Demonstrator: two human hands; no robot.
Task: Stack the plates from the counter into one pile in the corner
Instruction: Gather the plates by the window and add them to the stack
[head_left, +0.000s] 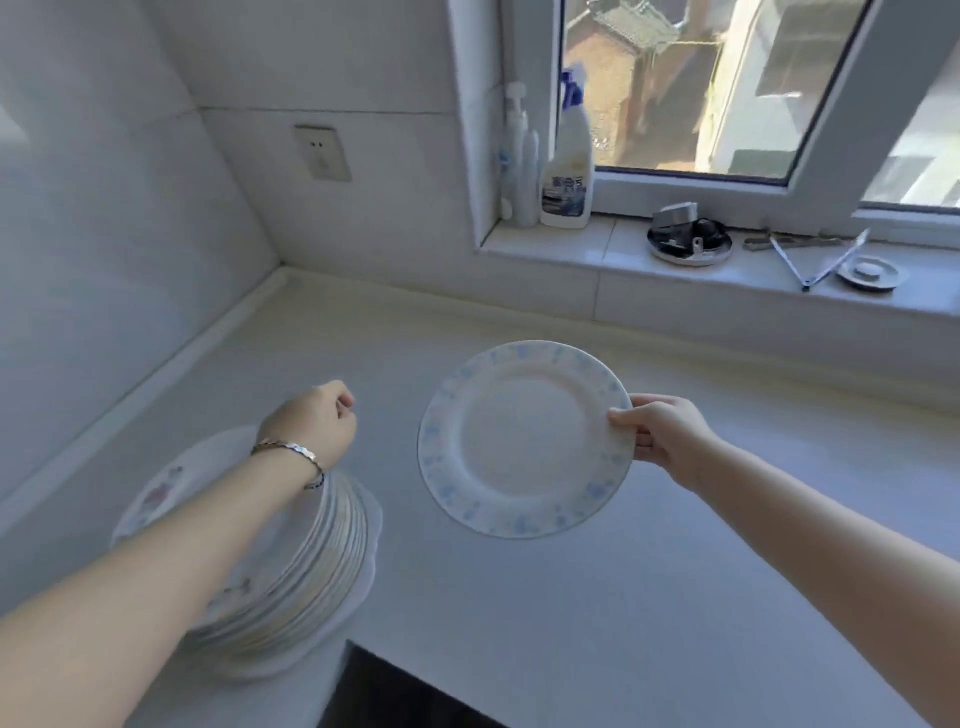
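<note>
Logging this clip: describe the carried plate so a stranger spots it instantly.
Over the pale counter below the window, the right hand pinches a round white ceramic plate by its edge. Unlike the stacked plates at left, its rim carries a pale blue pattern.

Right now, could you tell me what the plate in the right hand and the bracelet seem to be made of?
The plate looks like glazed ceramic, possibly opal glass: smooth glossy white with a printed blue rim pattern. The bracelet looks like polished silvery metal, judging by its bright glints.

Bright daylight from window (701, 88); soft focus; edges warped
</note>
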